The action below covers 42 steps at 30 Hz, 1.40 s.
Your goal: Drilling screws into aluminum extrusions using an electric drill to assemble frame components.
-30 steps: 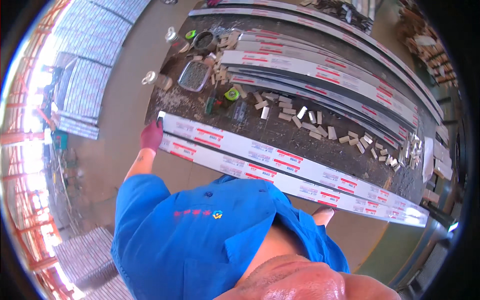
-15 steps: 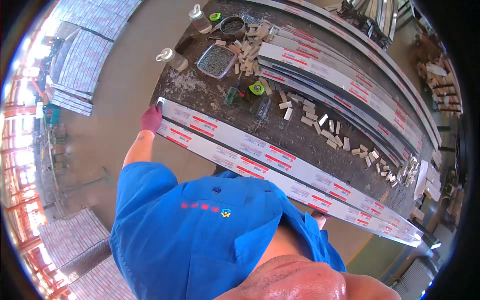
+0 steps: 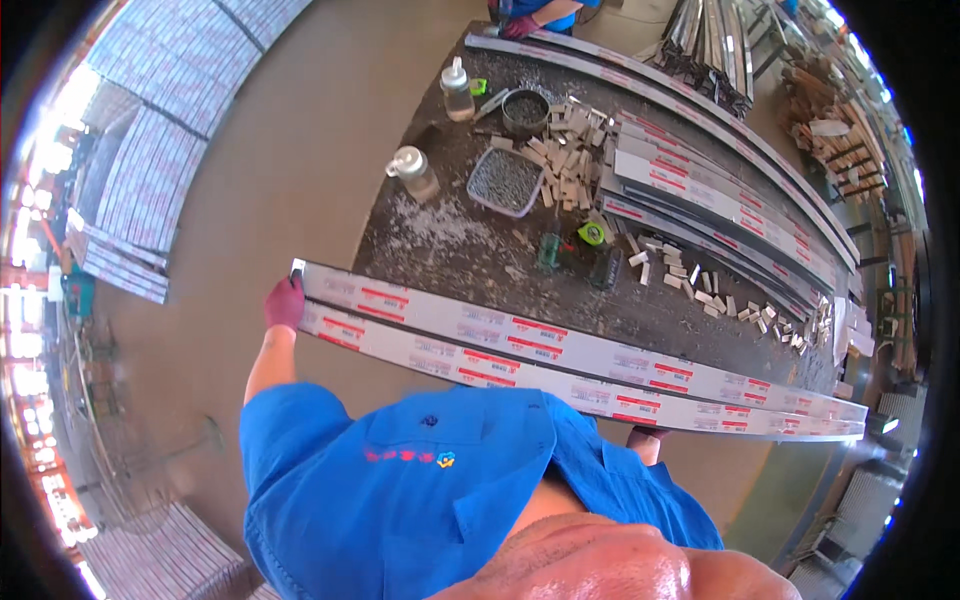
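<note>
Two long metal profiles wrapped in white film with red labels lie side by side, the far one (image 3: 590, 352) and the near one (image 3: 440, 349). They stretch across my front along the near side of the dark workbench (image 3: 395, 280). At their left end, beyond the bench's left edge, my left hand (image 3: 285, 303) in a dark pink glove is closed round them. My right hand (image 3: 648, 437) grips the near profile's edge from below, further right; its fingers are mostly hidden. A green tape measure (image 3: 591, 234) and a dark clear-sided box (image 3: 606, 270) lie beyond the profiles.
Small cut blocks (image 3: 565, 170), a tub of screws (image 3: 505, 182), a round metal bowl (image 3: 526, 110) and two bottles (image 3: 414, 175) (image 3: 457, 92) stand on the bench. More wrapped profiles (image 3: 700, 205) are stacked behind. A co-worker's gloved hand (image 3: 522, 27) is at the far end.
The profiles have shifted left and toward me relative to the bench, both hands moving with them. The view has swung, bringing a co-worker in at the top.
</note>
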{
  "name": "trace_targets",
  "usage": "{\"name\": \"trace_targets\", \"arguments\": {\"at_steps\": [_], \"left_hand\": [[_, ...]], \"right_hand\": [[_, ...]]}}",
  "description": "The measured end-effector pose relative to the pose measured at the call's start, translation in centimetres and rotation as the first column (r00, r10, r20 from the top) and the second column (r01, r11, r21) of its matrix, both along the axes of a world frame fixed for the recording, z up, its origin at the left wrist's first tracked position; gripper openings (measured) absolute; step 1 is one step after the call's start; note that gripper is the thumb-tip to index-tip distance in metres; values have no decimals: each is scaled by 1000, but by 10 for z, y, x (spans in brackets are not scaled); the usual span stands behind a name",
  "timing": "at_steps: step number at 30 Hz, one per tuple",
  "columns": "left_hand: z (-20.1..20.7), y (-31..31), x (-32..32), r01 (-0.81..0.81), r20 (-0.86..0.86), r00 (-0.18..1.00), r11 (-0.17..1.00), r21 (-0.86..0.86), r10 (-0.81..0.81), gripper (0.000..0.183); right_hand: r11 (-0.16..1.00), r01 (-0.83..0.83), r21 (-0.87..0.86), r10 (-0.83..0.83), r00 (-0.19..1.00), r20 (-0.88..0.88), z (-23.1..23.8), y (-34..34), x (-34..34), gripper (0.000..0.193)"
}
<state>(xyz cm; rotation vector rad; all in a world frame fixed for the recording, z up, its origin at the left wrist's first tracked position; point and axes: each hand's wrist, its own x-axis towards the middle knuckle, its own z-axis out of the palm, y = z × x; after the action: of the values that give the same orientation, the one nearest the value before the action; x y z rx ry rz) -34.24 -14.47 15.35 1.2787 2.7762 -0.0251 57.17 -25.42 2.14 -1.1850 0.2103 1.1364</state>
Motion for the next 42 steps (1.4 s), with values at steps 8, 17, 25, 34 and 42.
{"name": "trace_targets", "arguments": {"at_steps": [8, 17, 25, 34, 42], "left_hand": [[15, 10, -73, -8, -20, 1000, 998, -67, 6, 59], [0, -10, -162, 44, 150, 985, 965, 257, -85, 51], [45, 30, -242, 155, -42, 987, 988, 3, -155, 55], [23, 28, -369, 54, 12, 998, 997, 59, -54, 55], [18, 44, -423, 146, -7, 989, 989, -34, -146, 53]], "right_hand": [[999, 29, 45, -27, 998, -57, -15, 11, -108, 58], [973, 91, 210, -61, 987, -149, -30, 77, -209, 56], [940, 209, 269, -149, 962, -229, -22, 107, -323, 55], [927, 213, 309, -153, 966, -207, -23, 107, -444, 54], [923, 234, 305, -152, 951, -270, -21, 113, -490, 54]]}}
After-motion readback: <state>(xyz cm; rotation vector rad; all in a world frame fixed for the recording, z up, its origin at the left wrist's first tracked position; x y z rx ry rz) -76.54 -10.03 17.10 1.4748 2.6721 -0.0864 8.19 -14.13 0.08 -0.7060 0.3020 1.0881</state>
